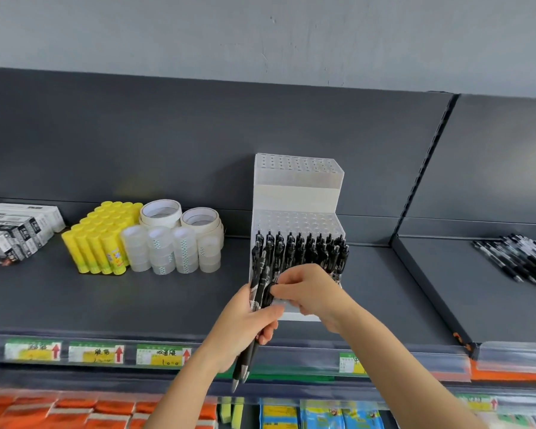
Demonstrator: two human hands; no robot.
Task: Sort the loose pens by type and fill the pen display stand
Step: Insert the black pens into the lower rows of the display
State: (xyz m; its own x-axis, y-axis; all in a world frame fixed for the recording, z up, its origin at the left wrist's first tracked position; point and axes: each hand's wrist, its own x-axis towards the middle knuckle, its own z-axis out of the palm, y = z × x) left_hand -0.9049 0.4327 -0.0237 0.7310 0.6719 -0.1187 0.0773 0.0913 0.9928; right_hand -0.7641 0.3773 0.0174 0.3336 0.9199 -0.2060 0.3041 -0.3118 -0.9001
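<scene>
While L hand (244, 323) grips pen bunch (258, 283), fingers curled, R hand (308, 291) pinches one pen (273, 290) at stand (297, 196) front.

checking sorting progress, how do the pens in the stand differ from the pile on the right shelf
The stand pens sit upright in the holes of the stand; the pile lies flat on the shelf. The stand pens form neat rows; the pile is a jumbled heap with pens crossing each other. Both are mostly black pens.
</scene>
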